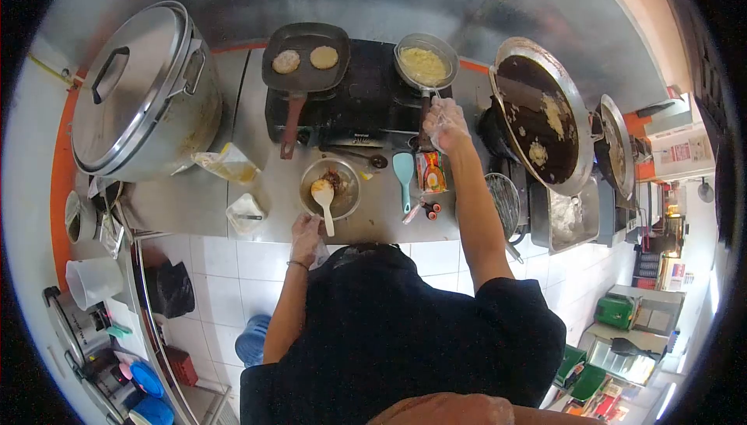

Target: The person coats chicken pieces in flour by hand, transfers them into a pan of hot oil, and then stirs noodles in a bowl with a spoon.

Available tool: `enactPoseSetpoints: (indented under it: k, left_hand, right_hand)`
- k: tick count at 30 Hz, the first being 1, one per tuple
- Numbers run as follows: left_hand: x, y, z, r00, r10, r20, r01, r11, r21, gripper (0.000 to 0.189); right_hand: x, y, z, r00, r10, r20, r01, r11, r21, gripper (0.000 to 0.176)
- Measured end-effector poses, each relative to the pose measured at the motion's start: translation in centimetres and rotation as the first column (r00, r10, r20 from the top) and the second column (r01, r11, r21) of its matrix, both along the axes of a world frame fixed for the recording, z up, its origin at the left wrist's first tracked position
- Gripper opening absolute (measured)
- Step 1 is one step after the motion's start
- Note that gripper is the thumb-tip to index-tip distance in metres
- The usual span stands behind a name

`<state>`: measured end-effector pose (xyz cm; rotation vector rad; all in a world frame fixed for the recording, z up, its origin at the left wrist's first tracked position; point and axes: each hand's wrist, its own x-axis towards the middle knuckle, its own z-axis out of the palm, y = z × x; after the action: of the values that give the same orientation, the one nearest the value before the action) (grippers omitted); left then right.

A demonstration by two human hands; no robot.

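Head view: one lidded pot (144, 90) stands left on the desk (373, 223). Two patties (286, 61) already lie in the square pan (305, 79); some mix looks left in the one bowl (348, 195). Your left hand (306, 234) meets the spoon (323, 190) handle, though I cannot tell its grip. Your right hand (445, 124) has its grip closed on the handle of the small pan (426, 63), which is full of yellow mix.

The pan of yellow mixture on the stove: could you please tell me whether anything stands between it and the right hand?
Nothing visible does: the right hand is at the handle of the pan, with no object between them.
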<state>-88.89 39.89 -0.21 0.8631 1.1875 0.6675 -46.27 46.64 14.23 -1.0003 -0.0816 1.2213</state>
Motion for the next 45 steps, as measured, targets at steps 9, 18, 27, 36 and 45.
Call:
enactPoseSetpoints:
  k: [9,18,27,36,45]
  left_hand:
    - [0.0,0.1,-2.2,0.999,-0.035,-0.009,0.035,0.999,-0.013,0.014]
    - [0.2,0.1,-1.4,0.999,-0.018,0.046,0.019,1.000,-0.022,0.014]
    - [0.3,0.4,1.2,0.998,-0.055,0.027,0.048,0.980,0.194,0.016]
    - [-3.5,0.2,-1.8,0.996,-0.051,0.068,0.052,0.998,-0.019,0.022]
    - [-17.9,-3.3,0.5,0.996,0.004,-0.087,-0.010,0.998,-0.069,0.021]
  right_hand:
    - [3.8,0.2,0.2,0.955,0.228,-0.188,-0.259,0.953,-0.159,0.014]
    - [5.5,2.4,-2.4,0.992,-0.108,-0.059,0.104,0.992,-0.072,0.022]
    - [7.3,2.0,0.8,0.741,-0.106,0.664,0.183,0.982,-0.048,0.020]
    - [4.6,1.8,8.8,0.813,-0.130,0.567,0.229,0.968,-0.107,0.017]
    - [4.3,1.4,11.5,0.892,0.027,0.452,0.105,0.959,-0.265,0.019]
